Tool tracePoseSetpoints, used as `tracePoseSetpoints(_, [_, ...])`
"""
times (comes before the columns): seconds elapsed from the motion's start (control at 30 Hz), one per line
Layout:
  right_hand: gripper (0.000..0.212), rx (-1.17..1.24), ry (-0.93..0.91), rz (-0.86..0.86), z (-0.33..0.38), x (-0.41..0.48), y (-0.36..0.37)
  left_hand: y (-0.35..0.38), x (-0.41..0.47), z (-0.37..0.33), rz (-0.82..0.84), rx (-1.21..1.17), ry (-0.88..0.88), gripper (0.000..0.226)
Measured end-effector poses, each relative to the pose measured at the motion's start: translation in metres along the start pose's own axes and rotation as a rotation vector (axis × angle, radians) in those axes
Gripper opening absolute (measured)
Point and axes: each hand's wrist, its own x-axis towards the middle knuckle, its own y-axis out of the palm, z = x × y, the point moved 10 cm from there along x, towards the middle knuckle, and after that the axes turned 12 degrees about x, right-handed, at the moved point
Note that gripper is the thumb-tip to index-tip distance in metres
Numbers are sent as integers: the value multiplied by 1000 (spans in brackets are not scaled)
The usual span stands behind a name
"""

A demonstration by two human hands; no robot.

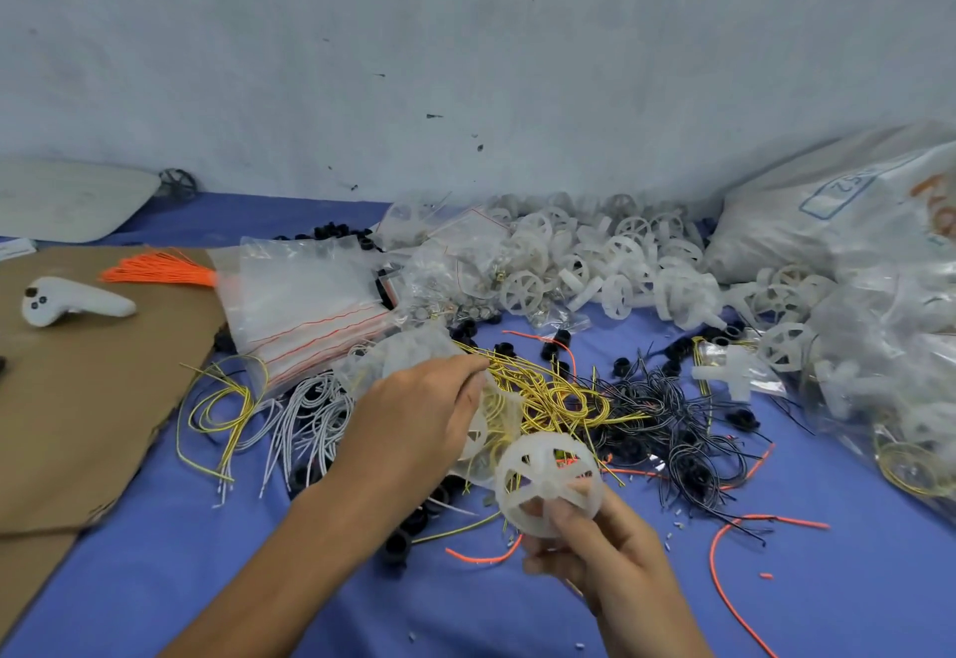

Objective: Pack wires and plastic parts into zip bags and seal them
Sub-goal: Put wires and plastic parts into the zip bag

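On the blue cloth-covered table (517, 605), the left hand (424, 414) has its fingers curled, pinching the upper edge of a small clear plastic zip bag (504, 419) that lies over the tangle of yellow wires (558, 393); some yellow wire shows through the bag. Just in front of it, the right hand (595, 543) grips a white translucent plastic spoked wheel (548, 481) between thumb and fingertips, lifted off the cloth beside the bag. A tangle of thin black wires (667, 424) spreads to the right and loose white wires (310, 419) to the left. Behind them lie a stack of flat clear zip bags with red seal lines (305, 295) and a heap of white plastic wheels (595, 264).
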Motion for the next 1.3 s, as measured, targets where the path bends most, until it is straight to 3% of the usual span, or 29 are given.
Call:
tracePoseSetpoints(0.1, [17,-23,92,93,-10,6,16,2,-1,-6,31,53,37,24])
tracePoseSetpoints(0.3, [20,-213,61,56,-11,30,33,1,-5,-11,64,103,82,24])
tracePoseSetpoints(0.37, [18,-462,2,104,-9,33,42,2,-7,-13,67,126,96,24])
tracePoseSetpoints(0.47, [23,-1041,-85,132,-9,43,59,14,-10,-15,143,157,92,25])
tracePoseSetpoints(0.6, [29,-1328,-41,131,-8,72,80,28,-11,-17,225,195,114,30])
tracePoseSetpoints(0.67, [17,-1369,-76,98,-11,81,100,25,-8,-13,212,163,105,34])
tracePoseSetpoints(0.7, [14,-1580,-132,119,-13,81,99,24,-7,-12,214,148,105,36])
tracePoseSetpoints(0.73, [16,-1764,46,267,-40,83,93,24,-7,-11,220,131,109,36])
tracePoseSetpoints(0.77, [18,-1827,155,258,-62,83,94,23,-7,-12,227,114,116,36])
tracePoseSetpoints(0.83, [18,-1786,69,-29,-62,90,105,23,-8,-12,237,100,125,34])
tracePoseSetpoints(0.9, [22,-1757,43,-69,-49,76,91,24,-9,-10,238,128,125,34])
tracePoseSetpoints(0.93, [31,-1621,-2,-130,-41,73,92,25,-9,-8,237,140,122,34])
tracePoseSetpoints(0.97, [40,-1314,-144,-170,-26,72,92,24,-9,-6,229,135,116,34])
tracePoseSetpoints(1.0, [33,-1064,-5,-195,-33,80,81,22,-9,-4,217,113,111,35])
tracePoseSetpoints(1.03, [26,-1115,79,-25,-49,84,91,19,-9,-2,200,82,109,37])
tracePoseSetpoints(1.07, [37,-1212,67,63,-56,87,96,16,-10,0,183,59,107,38])
tracePoseSetpoints(1.1, [43,-1405,-1,8,-48,87,93,14,-10,2,169,50,105,39])
tracePoseSetpoints(1.17, [25,-1342,-4,-13,-47,91,97,10,-11,4,138,46,103,37])
tracePoseSetpoints(1.23, [14,-1372,-187,179,-28,93,108,6,-12,1,94,25,110,33])
tracePoseSetpoints(1.3, [10,-1289,-358,137,-11,83,93,1,-18,0,54,10,105,33])
